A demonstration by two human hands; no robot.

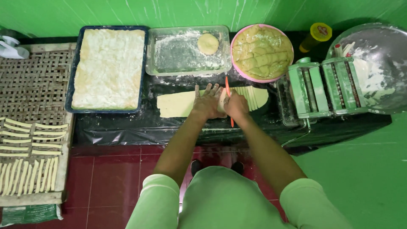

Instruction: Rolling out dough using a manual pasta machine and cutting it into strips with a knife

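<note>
You're mid-cut: your left hand (207,104) lies flat, fingers spread, pinning the rolled dough sheet (178,104) on the black plastic, while your right hand (235,105) is closed round an orange knife (228,90). Soft, pale strips (253,96) sit just right. Next slice probably needs a straight, even pull toward you.

Dough sheet (178,104): pale yellow, rolled flat, lay lengthwise on the black-covered worktop (127,125). Right end already cut into narrow strips (254,96), lying side by side. Knife (229,95): thin, orange, stood on edge across the sheet, just left of the strips.
</note>
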